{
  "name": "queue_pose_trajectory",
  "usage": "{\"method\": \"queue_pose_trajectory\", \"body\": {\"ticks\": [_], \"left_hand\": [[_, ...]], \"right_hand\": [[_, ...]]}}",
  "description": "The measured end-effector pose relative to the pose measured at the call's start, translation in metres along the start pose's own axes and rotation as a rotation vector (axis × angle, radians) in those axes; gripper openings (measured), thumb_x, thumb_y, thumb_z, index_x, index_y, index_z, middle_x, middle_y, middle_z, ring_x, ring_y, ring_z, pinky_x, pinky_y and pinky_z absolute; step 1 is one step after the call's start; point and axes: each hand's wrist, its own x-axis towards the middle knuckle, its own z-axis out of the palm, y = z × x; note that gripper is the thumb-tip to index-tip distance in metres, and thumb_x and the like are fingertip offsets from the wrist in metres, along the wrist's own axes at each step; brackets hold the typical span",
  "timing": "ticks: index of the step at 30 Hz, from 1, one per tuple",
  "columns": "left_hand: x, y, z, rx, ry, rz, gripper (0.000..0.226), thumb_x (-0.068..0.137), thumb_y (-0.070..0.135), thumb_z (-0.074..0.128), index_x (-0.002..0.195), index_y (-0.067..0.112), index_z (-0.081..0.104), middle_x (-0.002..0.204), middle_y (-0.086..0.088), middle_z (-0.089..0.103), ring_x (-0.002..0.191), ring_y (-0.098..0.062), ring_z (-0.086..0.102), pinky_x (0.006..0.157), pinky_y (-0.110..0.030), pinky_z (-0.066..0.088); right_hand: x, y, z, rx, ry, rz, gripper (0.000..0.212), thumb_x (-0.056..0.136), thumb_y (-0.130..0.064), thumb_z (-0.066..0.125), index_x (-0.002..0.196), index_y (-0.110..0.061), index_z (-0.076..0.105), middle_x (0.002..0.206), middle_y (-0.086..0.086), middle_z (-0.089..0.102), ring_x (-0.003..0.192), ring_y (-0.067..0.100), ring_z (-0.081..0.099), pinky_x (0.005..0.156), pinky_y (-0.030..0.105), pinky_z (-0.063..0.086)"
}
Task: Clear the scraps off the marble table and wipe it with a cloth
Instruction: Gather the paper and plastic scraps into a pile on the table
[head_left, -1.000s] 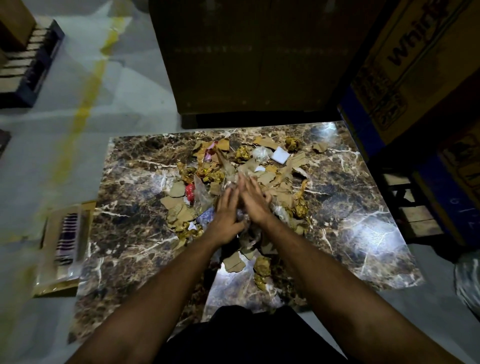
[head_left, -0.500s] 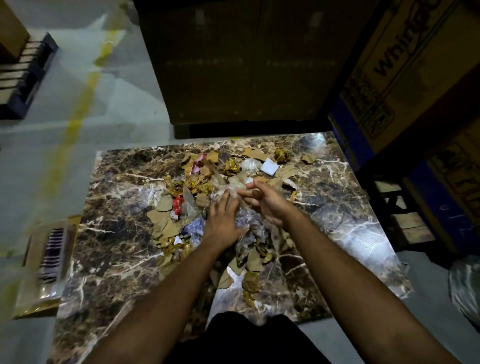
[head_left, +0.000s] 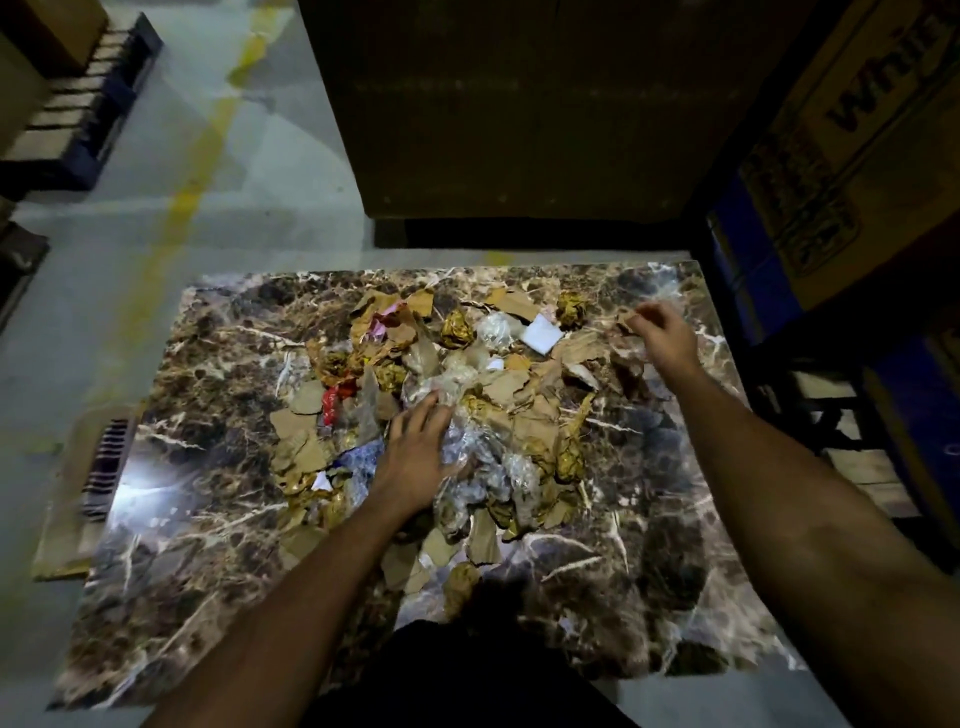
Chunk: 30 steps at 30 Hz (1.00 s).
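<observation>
A heap of scraps (head_left: 498, 400) covers the middle of the dark marble table (head_left: 197, 519): torn brown cardboard, crumpled gold foil, clear plastic, a red wrapper (head_left: 332, 402) and a white square (head_left: 540, 332). My left hand (head_left: 415, 457) rests on the clear plastic at the heap's centre, fingers spread. Out at the far right corner, my right hand (head_left: 662, 332) hovers with fingers curled, pinching a small brown cardboard scrap (head_left: 626, 325). No cloth is in view.
Large cardboard boxes (head_left: 519, 104) stand behind the table and to its right (head_left: 852, 145). A wooden pallet (head_left: 78, 104) lies far left on the floor. A flat carton piece with a barcode (head_left: 98, 467) lies beside the table's left edge.
My hands were together over the heap's middle. The right hand has since swung out to the far right corner; the left hand stayed on the heap.
</observation>
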Motion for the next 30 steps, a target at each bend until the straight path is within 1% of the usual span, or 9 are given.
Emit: {"method": "queue_pose_trajectory", "body": {"ticks": [2, 4, 8, 10, 15, 21, 24, 27, 30], "left_hand": [[0.001, 0.003, -0.002, -0.015, -0.007, -0.043, 0.083, 0.092, 0.052, 0.063, 0.157, 0.024, 0.02, 0.167, 0.002, 0.009, 0.148, -0.036, 0.016, 0.118, -0.053, 0.027], [0.002, 0.007, -0.004, -0.034, -0.021, -0.085, 0.087, 0.091, 0.055, 0.063, 0.158, 0.028, 0.015, 0.167, 0.005, 0.01, 0.147, -0.035, 0.018, 0.115, -0.056, 0.033], [0.003, 0.007, -0.006, -0.036, -0.036, -0.085, 0.092, 0.092, 0.056, 0.062, 0.16, 0.028, 0.007, 0.167, 0.005, 0.01, 0.147, -0.036, 0.019, 0.115, -0.056, 0.031], [0.002, 0.006, -0.006, -0.055, -0.028, -0.077, 0.092, 0.092, 0.057, 0.061, 0.16, 0.028, 0.006, 0.167, 0.005, 0.011, 0.146, -0.035, 0.02, 0.116, -0.054, 0.03], [0.0, 0.007, -0.005, -0.068, -0.012, -0.073, 0.089, 0.091, 0.06, 0.059, 0.159, 0.026, 0.013, 0.166, 0.005, 0.012, 0.145, -0.034, 0.021, 0.114, -0.054, 0.032], [0.0, 0.007, -0.005, -0.062, -0.008, -0.066, 0.088, 0.091, 0.06, 0.058, 0.158, 0.025, 0.014, 0.167, 0.005, 0.01, 0.146, -0.033, 0.02, 0.116, -0.053, 0.03], [0.0, 0.006, -0.004, -0.053, -0.004, -0.062, 0.082, 0.092, 0.059, 0.058, 0.156, 0.022, 0.023, 0.167, 0.004, 0.01, 0.148, -0.03, 0.02, 0.117, -0.05, 0.028], [-0.001, 0.007, -0.004, -0.112, 0.008, -0.056, 0.077, 0.092, 0.059, 0.059, 0.152, 0.023, 0.028, 0.167, 0.003, 0.01, 0.149, -0.032, 0.018, 0.118, -0.053, 0.025], [-0.002, 0.014, -0.005, -0.177, 0.004, -0.078, 0.084, 0.092, 0.054, 0.061, 0.157, 0.024, 0.018, 0.168, 0.001, 0.008, 0.151, -0.033, 0.013, 0.12, -0.055, 0.02]], "right_hand": [[0.018, -0.001, 0.002, -0.143, -0.086, -0.086, 0.051, 0.083, -0.049, 0.07, 0.128, -0.027, 0.062, 0.129, 0.009, 0.063, 0.118, 0.031, 0.062, 0.097, 0.044, 0.052], [0.037, -0.003, 0.012, -0.325, -0.163, -0.153, 0.069, 0.077, -0.069, 0.063, 0.139, -0.04, 0.053, 0.15, 0.012, 0.046, 0.137, 0.035, 0.046, 0.112, 0.052, 0.039], [0.052, -0.015, 0.037, -0.458, -0.325, -0.212, 0.08, 0.079, -0.076, 0.045, 0.152, -0.043, 0.039, 0.168, 0.009, 0.019, 0.154, 0.034, 0.018, 0.122, 0.058, 0.016], [0.051, -0.016, 0.054, -0.474, -0.397, -0.253, 0.079, 0.081, -0.077, 0.04, 0.153, -0.043, 0.037, 0.168, 0.006, 0.021, 0.154, 0.033, 0.017, 0.123, 0.054, 0.014], [0.03, -0.015, 0.094, -0.46, -0.484, -0.388, 0.049, 0.099, -0.06, 0.048, 0.145, -0.044, 0.049, 0.164, -0.001, 0.031, 0.153, 0.031, 0.018, 0.12, 0.053, 0.013], [-0.009, -0.021, 0.113, -0.439, -0.551, -0.443, 0.047, 0.099, -0.06, 0.044, 0.138, -0.038, 0.06, 0.159, -0.002, 0.039, 0.151, 0.023, 0.022, 0.12, 0.059, -0.002], [-0.035, -0.024, 0.121, -0.306, -0.59, -0.362, 0.048, 0.097, -0.061, 0.047, 0.134, -0.036, 0.062, 0.155, 0.0, 0.046, 0.148, 0.026, 0.028, 0.121, 0.054, 0.013], [-0.066, -0.033, 0.129, 0.072, -0.627, -0.086, 0.041, 0.098, -0.048, 0.058, 0.135, -0.03, 0.062, 0.144, 0.007, 0.054, 0.131, 0.029, 0.051, 0.101, 0.042, 0.047], [-0.095, -0.048, 0.135, 0.268, -0.702, -0.005, 0.042, 0.099, -0.034, 0.061, 0.139, -0.023, 0.059, 0.134, 0.007, 0.064, 0.117, 0.023, 0.066, 0.099, 0.043, 0.052]]}}
